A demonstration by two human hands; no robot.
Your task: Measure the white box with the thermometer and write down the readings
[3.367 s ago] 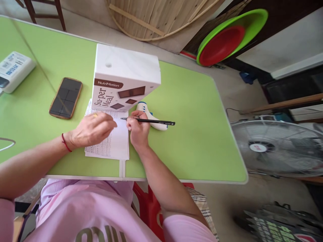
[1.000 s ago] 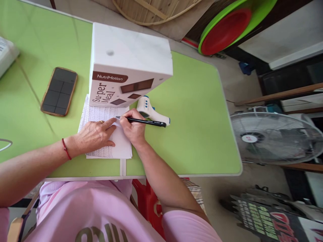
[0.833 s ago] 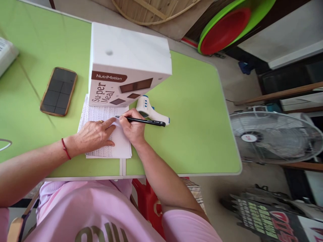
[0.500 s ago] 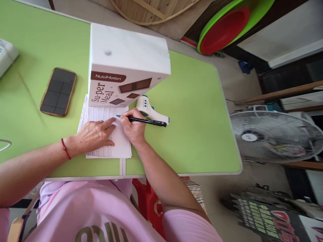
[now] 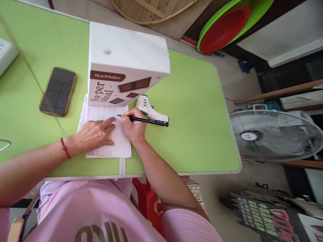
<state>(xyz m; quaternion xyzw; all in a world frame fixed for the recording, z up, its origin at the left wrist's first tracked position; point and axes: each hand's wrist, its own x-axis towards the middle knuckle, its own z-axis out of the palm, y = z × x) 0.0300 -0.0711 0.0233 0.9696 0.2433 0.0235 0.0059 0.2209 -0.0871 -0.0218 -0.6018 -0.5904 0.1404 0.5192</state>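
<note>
Several sheets of paper (image 5: pixel 121 148) lie on the green table, the top one covered on its left part with rows of small handwriting. My left hand (image 5: pixel 97 134) rests flat on the sheet with its fingers stretched out, a ring on one of them. In my right hand (image 5: pixel 135 127) is a black pen (image 5: pixel 151 121), pinched near its tip, which points at the sheet by my left index finger. A white box (image 5: pixel 128 64) marked NutriMotion stands over the paper's far edge. Just beyond my right hand lies a white and blue infrared thermometer (image 5: pixel 148 107), partly hidden by the hand and pen.
A phone (image 5: pixel 58 91) in a brown-edged case lies left on the green table (image 5: pixel 191 134). At the far left edge is part of a white object (image 5: pixel 6 55). A fan (image 5: pixel 275 134) stands beyond the right edge, and a red stool (image 5: pixel 147 201) is below the table.
The pen's rear end has swung slightly to the right, and its tip has shifted a little. My left hand stays in place on the paper.
</note>
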